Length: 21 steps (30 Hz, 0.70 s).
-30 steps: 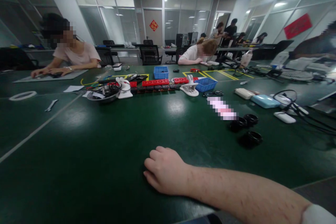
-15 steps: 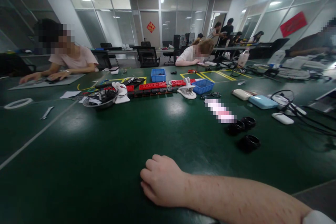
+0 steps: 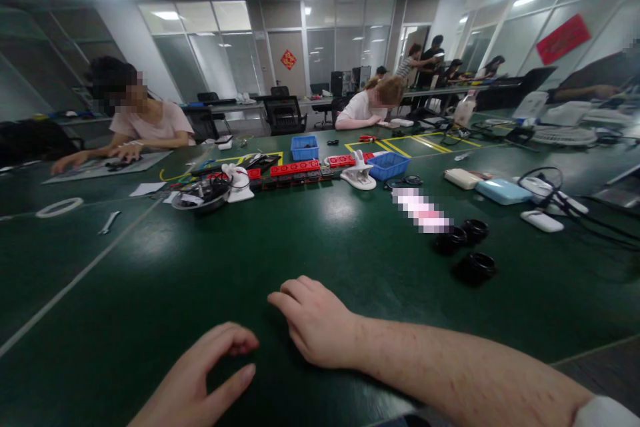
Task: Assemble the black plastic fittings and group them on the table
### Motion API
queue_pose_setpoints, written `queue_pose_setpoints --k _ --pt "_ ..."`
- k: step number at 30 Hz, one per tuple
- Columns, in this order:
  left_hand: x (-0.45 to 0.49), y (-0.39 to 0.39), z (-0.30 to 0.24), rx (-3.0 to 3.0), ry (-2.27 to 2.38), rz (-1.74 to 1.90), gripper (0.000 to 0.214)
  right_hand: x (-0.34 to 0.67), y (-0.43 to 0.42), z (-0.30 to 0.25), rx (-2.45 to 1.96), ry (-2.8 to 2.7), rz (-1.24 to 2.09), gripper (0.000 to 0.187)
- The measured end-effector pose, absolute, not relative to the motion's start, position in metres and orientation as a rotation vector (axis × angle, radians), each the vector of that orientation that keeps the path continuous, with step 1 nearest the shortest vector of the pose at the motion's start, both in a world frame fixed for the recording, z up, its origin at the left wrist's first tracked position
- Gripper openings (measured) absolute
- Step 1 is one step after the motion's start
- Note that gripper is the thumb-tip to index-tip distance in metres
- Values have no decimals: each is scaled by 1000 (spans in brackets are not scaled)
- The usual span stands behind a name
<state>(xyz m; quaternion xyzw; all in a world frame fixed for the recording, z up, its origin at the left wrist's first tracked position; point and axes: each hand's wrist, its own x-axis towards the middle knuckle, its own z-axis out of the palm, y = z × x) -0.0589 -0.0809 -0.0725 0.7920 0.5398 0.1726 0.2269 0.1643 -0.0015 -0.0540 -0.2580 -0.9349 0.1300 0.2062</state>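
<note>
My left hand (image 3: pixel 213 363) is at the bottom, left of centre. Its thumb stands apart from the curved fingers, and nothing is between them. Just to its right is my right hand (image 3: pixel 315 321), back upward, low over the green tabletop (image 3: pixel 200 280). One finger of it stretches out to the left, while the others bend downward with their tips hidden. I see nothing held in it. The loose things nearest to it are several black ring-shaped parts (image 3: pixel 477 267), off to the right.
Across the middle stand a metal bowl (image 3: pixel 203 203) of cables, a red strip of modules (image 3: pixel 295 169), a white clip stand (image 3: pixel 359 173) and blue baskets (image 3: pixel 387 165). A wrench (image 3: pixel 110 222) lies left. A light-blue case (image 3: pixel 503 191) and cables lie right. Other people sit around the table.
My left hand has come into view from the bottom. My right hand has loosened from a closed fist, with a finger now stretched out. The view has tilted slightly.
</note>
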Motion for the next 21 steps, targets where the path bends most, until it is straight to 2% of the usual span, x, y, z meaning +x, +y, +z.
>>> queue_pose_setpoints --k 4,7,10,14,21 --pt "-31 -33 -65 2260 1542 401 57 163 2 -54 -707 -2576 434 41" --pt "-8 -10 -67 2350 1362 388 65 164 4 -51 -742 -2513 473 36" --pt "7 0 -64 2401 1207 338 62 168 6 -46 -816 -2483 404 36" --pt "12 3 -60 2425 1170 300 40 170 7 -40 -933 -2530 268 38" --pt "7 11 -64 2425 1152 306 29 167 5 -46 -936 -2618 187 26"
